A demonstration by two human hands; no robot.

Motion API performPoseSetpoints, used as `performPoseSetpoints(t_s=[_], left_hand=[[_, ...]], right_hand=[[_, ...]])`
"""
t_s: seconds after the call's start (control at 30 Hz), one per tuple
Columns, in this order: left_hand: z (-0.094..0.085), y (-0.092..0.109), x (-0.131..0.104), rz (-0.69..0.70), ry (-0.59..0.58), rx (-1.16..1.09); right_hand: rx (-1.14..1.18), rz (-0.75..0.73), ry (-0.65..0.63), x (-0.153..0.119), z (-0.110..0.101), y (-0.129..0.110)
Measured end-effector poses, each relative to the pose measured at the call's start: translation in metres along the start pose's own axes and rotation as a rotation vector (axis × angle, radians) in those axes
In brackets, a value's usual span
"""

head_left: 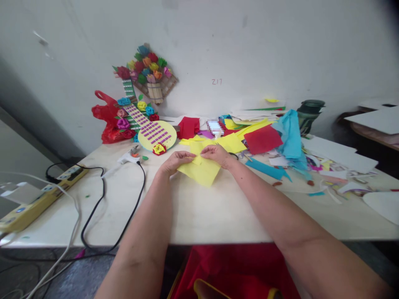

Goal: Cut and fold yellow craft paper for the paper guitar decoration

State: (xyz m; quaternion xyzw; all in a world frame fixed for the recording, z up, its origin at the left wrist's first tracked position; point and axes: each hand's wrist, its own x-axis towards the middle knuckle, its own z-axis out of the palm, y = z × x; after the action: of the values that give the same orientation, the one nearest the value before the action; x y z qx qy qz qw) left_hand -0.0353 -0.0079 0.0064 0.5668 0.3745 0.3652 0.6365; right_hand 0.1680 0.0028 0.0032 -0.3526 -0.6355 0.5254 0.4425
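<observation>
Between my two hands is a sheet of yellow crepe paper (202, 173), raised over the table and partly folded at its upper edge. My left hand (177, 161) pinches the paper's left side. Thumb and fingers of my right hand (216, 153) close on its upper part, near the middle. Just behind my right hand lie more yellow paper pieces (233, 142) and a red paper piece (263, 139). To the left of my hands stands a paper guitar (156, 135) with purple stripes and a yellow-red flower.
A glue gun (129, 155) lies at left with its black cord looping across the white table (212, 220). A yellow power strip (40, 199) runs along the left edge. Blue crepe paper (289, 135), scraps and a dark green bottle (308, 114) are at right. A red bag (107, 120) sits behind.
</observation>
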Motion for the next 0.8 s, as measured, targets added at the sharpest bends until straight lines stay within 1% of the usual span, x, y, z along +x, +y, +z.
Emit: performPoseSetpoints(t_s=[0.13,0.3,0.4,0.57,0.7,0.8], left_hand=[[0.0007,0.0003,-0.0011,-0.027,-0.034,0.007],[0.0041,0.0012,-0.0018,-0.11,-0.039,0.027],[0.0059,0.0011,-0.0012,-0.124,-0.036,0.076],[0.0051,-0.0015,0.0008,-0.081,-0.023,0.215],[0.0052,-0.0021,0.0015,-0.035,-0.002,0.257],[0.007,-0.0013,0.0021,-0.006,0.001,0.286]], right_hand=[[-0.077,-0.019,-0.059,-0.0006,-0.0001,0.0002],[-0.227,-0.071,-0.101,-0.0011,-0.0005,0.0002],[-0.255,-0.078,-0.126,-0.0021,0.0023,-0.0022],[-0.281,-0.07,-0.107,-0.0032,0.005,-0.0058],[-0.288,-0.051,-0.074,-0.0009,0.0021,-0.0032],[-0.34,-0.036,-0.036,0.0001,0.0005,-0.0017]])
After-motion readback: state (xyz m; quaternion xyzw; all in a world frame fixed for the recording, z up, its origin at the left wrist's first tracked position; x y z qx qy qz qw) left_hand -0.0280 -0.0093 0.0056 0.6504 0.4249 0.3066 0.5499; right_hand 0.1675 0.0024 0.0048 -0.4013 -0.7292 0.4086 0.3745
